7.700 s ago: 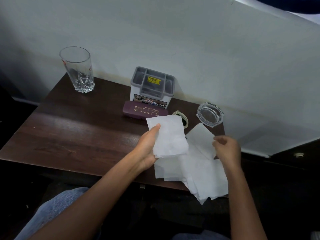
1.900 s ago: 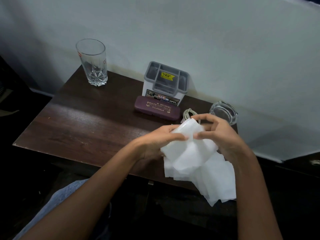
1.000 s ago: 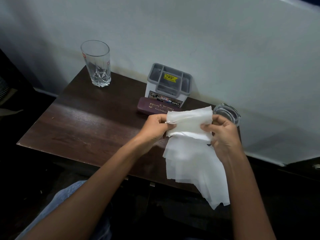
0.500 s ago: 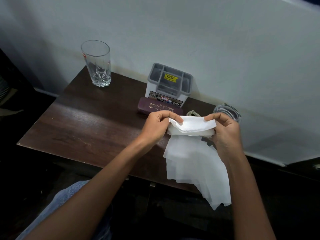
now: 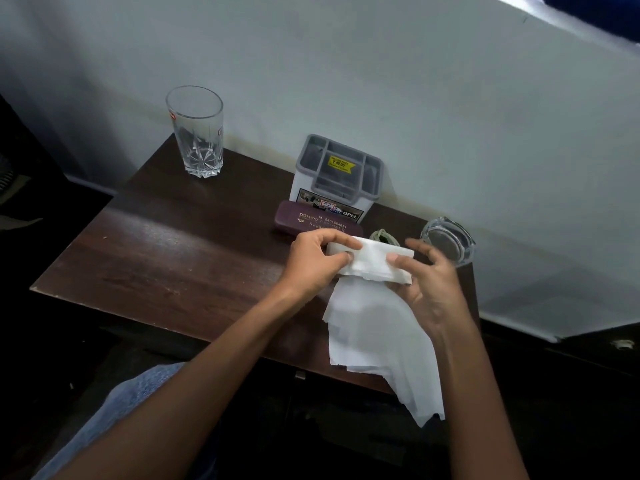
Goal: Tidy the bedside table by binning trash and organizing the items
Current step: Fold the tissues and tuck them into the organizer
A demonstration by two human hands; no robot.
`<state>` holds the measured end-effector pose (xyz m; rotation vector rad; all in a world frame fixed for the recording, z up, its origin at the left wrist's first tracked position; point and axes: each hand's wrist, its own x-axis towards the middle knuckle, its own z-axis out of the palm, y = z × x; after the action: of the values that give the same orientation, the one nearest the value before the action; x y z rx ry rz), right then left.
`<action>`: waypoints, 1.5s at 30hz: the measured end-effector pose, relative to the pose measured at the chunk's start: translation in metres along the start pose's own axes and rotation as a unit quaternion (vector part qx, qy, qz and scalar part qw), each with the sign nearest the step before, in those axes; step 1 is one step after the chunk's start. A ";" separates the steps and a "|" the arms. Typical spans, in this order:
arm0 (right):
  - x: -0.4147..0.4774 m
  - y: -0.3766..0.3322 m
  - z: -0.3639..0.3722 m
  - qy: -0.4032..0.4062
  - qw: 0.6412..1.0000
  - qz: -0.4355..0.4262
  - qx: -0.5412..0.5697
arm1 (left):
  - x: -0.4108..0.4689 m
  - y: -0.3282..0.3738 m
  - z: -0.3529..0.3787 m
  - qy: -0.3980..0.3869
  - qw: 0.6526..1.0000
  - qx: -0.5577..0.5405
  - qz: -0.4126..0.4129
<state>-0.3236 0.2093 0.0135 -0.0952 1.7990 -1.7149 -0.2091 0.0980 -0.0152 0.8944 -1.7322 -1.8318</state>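
A stack of white tissue sheets (image 5: 377,334) hangs over the front right edge of the dark wooden bedside table (image 5: 166,251). Its top end is rolled into a thick fold (image 5: 372,259) held above the table. My left hand (image 5: 313,263) pinches the left end of that fold between thumb and fingers. My right hand (image 5: 431,282) presses its thumb on the right end, with the other fingers spread behind it.
A tall clear glass (image 5: 195,131) stands at the back left. A grey-topped white organizer box (image 5: 337,178) sits against the wall, a maroon spectacle case (image 5: 304,220) in front of it. A coiled cable (image 5: 382,236) and a glass ashtray (image 5: 448,240) lie at the right.
The top of the tissue has been rolled over further into a tighter, lower fold. My right hand's fingers have spread, and both hands have come down a little.
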 end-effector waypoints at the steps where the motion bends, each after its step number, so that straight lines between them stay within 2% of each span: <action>1: -0.001 -0.001 0.000 0.018 1.000 -0.010 -0.019 | 0.000 0.001 0.000 -0.004 1.000 0.003 0.004; 5: -0.005 -0.002 0.003 0.107 0.986 -0.087 -0.094 | 0.006 -0.001 0.000 0.000 1.000 -0.025 -0.009; 9: 0.001 -0.015 0.014 0.108 0.985 -0.119 -0.070 | 0.014 -0.002 -0.003 0.060 0.996 -0.065 -0.002; 12: 0.024 -0.045 0.030 0.156 0.975 -0.145 -0.056 | 0.014 0.000 -0.008 0.109 0.991 -0.082 0.007; 16: 0.058 -0.080 0.047 0.209 0.937 -0.224 -0.169 | 0.016 -0.001 -0.016 0.137 0.988 -0.076 0.002; 19: 0.072 -0.093 0.057 0.234 0.899 -0.245 -0.278 | 0.015 0.002 -0.017 0.135 0.987 -0.089 -0.015; 26: 0.077 -0.091 0.075 0.226 0.831 -0.285 -0.420 | 0.014 0.005 -0.016 0.119 0.988 -0.094 -0.031; 37: 0.084 -0.056 0.087 0.110 0.875 -0.216 -0.420 | 0.011 0.002 -0.011 0.093 0.993 -0.057 -0.041; 42: 0.044 -0.047 0.047 0.126 0.912 -0.211 -0.328 | 0.011 -0.002 -0.008 0.060 0.996 -0.033 -0.053; 45: -0.001 -0.014 0.006 0.120 0.931 -0.167 -0.301 | 0.011 -0.010 -0.004 0.017 0.998 0.001 -0.065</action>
<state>-0.3251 0.2021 0.0268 -0.4924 2.5654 -1.3616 -0.2127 0.0885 -0.0266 1.0553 -1.6908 -1.8839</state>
